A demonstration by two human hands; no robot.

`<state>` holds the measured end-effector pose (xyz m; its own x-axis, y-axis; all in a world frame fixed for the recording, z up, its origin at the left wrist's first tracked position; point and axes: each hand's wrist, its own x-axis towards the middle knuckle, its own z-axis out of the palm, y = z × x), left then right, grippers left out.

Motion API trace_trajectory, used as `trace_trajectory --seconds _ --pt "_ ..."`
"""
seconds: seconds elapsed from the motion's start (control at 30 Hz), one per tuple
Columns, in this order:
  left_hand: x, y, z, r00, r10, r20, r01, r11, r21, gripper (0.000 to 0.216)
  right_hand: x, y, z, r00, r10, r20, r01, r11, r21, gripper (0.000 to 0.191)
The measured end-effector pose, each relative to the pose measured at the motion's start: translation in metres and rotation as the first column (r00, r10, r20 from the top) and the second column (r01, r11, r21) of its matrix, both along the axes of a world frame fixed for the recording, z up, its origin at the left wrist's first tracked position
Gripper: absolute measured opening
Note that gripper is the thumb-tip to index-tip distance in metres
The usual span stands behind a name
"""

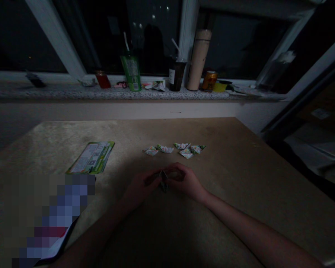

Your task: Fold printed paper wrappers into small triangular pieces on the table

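Observation:
Between my two hands, above the middle of the table (226,223), is a small folded piece of paper (163,181), dark in the shadow. My left hand (141,186) pinches it from the left, thumb toward me. From the other side my right hand (187,180) has its thumb and fingers closed on it too. Just beyond my hands lie several small folded paper pieces with green and white print, one pair at the left (151,150) and a tighter cluster at the right (187,153). The exact folds of the held piece are too dim to make out.
A green and white printed packet (91,158) lies left of my hands. Nearer, a device with a blurred lit screen (64,212) sits by my left forearm. On the stone sill (83,95) stand a green cup (131,72), dark drink cup (177,76), tall bottle (198,61) and orange can (209,81).

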<state>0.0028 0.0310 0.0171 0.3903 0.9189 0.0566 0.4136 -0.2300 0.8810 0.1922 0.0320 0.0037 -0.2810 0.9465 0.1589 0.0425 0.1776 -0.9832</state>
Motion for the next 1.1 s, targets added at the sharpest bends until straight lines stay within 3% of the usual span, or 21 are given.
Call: trace_trajectory --seconds 0.2,0.37,0.57,0.83,1.1 --pt "0.002 -0.003 -0.003 1.000 -0.005 -0.007 0.005 1.000 -0.014 0.040 0.002 0.003 -0.003 0.999 0.031 -0.029 -0.031 0.999 -0.013 0.029" --pt "0.003 -0.002 -0.003 0.996 -0.019 -0.084 0.031 0.989 0.146 0.039 0.008 0.005 -0.003 0.994 0.100 0.034 -0.101 0.995 0.021 0.025" --pt "0.001 0.001 -0.008 0.977 -0.031 -0.212 0.099 0.942 0.319 0.044 0.016 0.006 0.000 0.961 0.052 0.273 -0.114 0.969 0.217 0.031" --pt "-0.003 0.001 -0.005 0.940 -0.049 -0.338 0.165 0.932 0.323 0.047 0.023 0.010 0.004 0.936 0.132 0.327 -0.246 0.908 0.339 0.031" --pt "-0.008 0.002 -0.008 0.853 -0.048 -0.520 0.311 0.847 0.432 0.047 0.024 0.005 -0.002 0.781 -0.076 0.620 -0.328 0.795 0.510 0.032"
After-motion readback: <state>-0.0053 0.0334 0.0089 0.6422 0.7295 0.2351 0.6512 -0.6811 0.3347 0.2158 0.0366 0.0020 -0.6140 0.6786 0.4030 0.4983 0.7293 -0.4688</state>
